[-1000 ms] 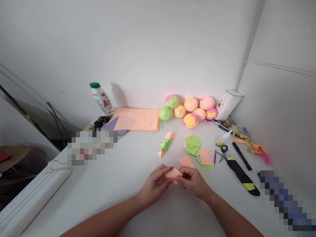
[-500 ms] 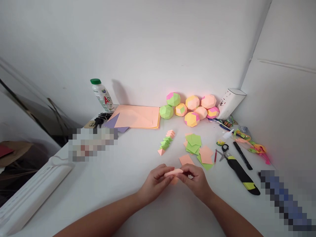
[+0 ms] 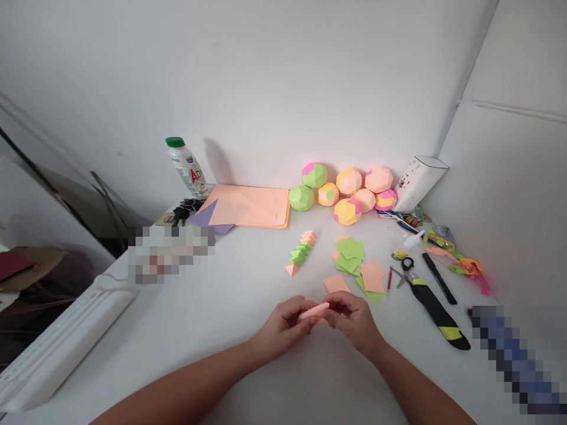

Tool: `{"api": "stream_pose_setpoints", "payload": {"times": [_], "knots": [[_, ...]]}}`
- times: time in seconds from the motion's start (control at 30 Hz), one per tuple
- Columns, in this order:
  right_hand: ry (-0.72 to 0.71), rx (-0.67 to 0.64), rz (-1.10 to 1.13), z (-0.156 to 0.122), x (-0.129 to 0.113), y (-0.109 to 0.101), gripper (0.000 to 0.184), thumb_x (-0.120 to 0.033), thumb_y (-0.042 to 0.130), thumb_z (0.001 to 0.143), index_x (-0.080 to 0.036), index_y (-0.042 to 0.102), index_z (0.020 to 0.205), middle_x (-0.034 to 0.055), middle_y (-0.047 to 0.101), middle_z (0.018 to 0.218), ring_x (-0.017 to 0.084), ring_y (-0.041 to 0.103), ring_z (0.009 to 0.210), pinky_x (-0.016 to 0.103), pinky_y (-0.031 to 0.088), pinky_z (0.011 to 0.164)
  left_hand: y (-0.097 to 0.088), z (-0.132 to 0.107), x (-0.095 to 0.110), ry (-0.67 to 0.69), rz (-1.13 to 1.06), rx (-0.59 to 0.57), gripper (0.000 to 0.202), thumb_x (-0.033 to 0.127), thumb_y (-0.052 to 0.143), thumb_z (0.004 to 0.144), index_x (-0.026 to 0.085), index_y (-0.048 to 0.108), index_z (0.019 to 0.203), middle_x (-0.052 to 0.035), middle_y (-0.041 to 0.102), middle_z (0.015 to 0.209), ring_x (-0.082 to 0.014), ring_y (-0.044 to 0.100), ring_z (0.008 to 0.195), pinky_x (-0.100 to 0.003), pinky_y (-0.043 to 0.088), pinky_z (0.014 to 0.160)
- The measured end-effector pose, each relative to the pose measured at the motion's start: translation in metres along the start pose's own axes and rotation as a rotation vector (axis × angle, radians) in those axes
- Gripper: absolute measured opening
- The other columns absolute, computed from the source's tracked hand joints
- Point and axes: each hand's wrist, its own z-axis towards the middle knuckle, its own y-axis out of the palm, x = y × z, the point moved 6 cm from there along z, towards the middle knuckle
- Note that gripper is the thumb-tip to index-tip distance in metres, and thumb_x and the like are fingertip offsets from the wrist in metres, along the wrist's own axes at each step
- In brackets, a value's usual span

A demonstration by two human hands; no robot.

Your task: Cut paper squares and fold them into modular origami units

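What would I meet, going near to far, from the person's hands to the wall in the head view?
First the peach folded paper piece → loose peach paper square → heap of green paper squares → yellow-and-pink folded paper ball.

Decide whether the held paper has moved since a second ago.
Yes. The paper has turned from face-up to edge-on, staying just this side of the peach square.

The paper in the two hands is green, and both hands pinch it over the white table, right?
Not quite. The head view shows that the folded paper is peach, not green. The green pieces lie farther back on the table. The rest holds: the left hand and the right hand both pinch it over the white table.
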Motion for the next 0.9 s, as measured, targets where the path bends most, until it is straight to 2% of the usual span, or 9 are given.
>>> {"api": "stream_pose_setpoints", "payload": {"times": [0.13, 0.27, 0.4, 0.57, 0.67, 0.77, 0.9], "knots": [[-0.01, 0.006, -0.005, 0.0, -0.002, 0.001, 0.019, -0.038, 0.066, 0.075, -0.019, 0.065, 0.076, -0.0001, 0.057, 0.064, 0.012, 0.051, 0.054, 0.025, 0.044, 0.051, -0.004, 0.0, -0.004, 0.003, 0.017, 0.052, 0.027, 0.039, 0.056, 0.082, 0.023, 0.067, 0.102, -0.0036, 0.055, 0.08, -0.0164, 0.053, 0.074, -0.028, 0.044, 0.068], [-0.005, 0.013, -0.03, 0.001, -0.002, 0.001, 0.019, -0.037, 0.066, 0.076, -0.019, 0.066, 0.077, 0.0006, 0.058, 0.064, 0.012, 0.05, 0.053, 0.026, 0.044, 0.051, -0.004, 0.002, -0.013, -0.01, -0.171, 0.05, 0.026, 0.036, 0.061, 0.079, 0.026, 0.066, 0.102, -0.0041, 0.058, 0.09, -0.0199, 0.055, 0.088, -0.033, 0.045, 0.079], [-0.032, 0.039, -0.058, 0.0, -0.002, 0.0, 0.016, -0.034, 0.066, 0.076, -0.019, 0.066, 0.08, 0.0001, 0.057, 0.062, 0.012, 0.05, 0.053, 0.025, 0.042, 0.05, -0.006, 0.004, -0.019, -0.023, -0.176, 0.071, 0.025, 0.036, 0.063, 0.078, 0.026, 0.069, 0.099, -0.0016, 0.052, 0.08, -0.0167, 0.053, 0.079, -0.03, 0.045, 0.072], [-0.091, 0.088, -0.186, -0.001, -0.008, -0.002, 0.017, -0.031, 0.065, 0.076, -0.018, 0.062, 0.065, -0.0006, 0.054, 0.057, 0.013, 0.047, 0.054, 0.025, 0.039, 0.052, -0.01, 0.002, -0.019, -0.036, -0.183, 0.148, 0.023, 0.035, 0.067, 0.074, 0.027, 0.071, 0.095, 0.002, 0.042, 0.069, -0.0123, 0.046, 0.067, -0.025, 0.041, 0.062], [-0.095, 0.08, -0.207, -0.001, -0.01, -0.002, 0.02, -0.033, 0.065, 0.076, -0.018, 0.06, 0.063, -0.0009, 0.053, 0.057, 0.013, 0.046, 0.054, 0.025, 0.038, 0.051, -0.009, 0.002, -0.02, -0.116, -0.365, 0.153, 0.02, 0.029, 0.073, 0.069, 0.026, 0.073, 0.089, 0.0019, 0.047, 0.072, -0.0127, 0.048, 0.07, -0.025, 0.043, 0.064], [-0.074, 0.064, -0.188, 0.0, -0.008, -0.002, 0.023, -0.034, 0.064, 0.076, -0.018, 0.056, 0.06, -0.0015, 0.051, 0.056, 0.012, 0.044, 0.053, 0.024, 0.036, 0.05, -0.006, 0.002, -0.022, -0.223, -0.562, 0.124, 0.019, 0.024, 0.075, 0.066, 0.026, 0.072, 0.085, 0.0014, 0.056, 0.079, -0.0148, 0.054, 0.078, -0.028, 0.045, 0.072], [-0.026, 0.055, -0.109, 0.001, -0.005, -0.002, 0.025, -0.036, 0.063, 0.077, -0.018, 0.054, 0.062, -0.0023, 0.048, 0.057, 0.011, 0.042, 0.053, 0.024, 0.034, 0.05, -0.005, 0.0, -0.023, -0.3, -0.646, 0.109, 0.019, 0.023, 0.075, 0.067, 0.024, 0.072, 0.086, 0.0001, 0.063, 0.081, -0.0155, 0.057, 0.08, -0.029, 0.045, 0.075]]}}
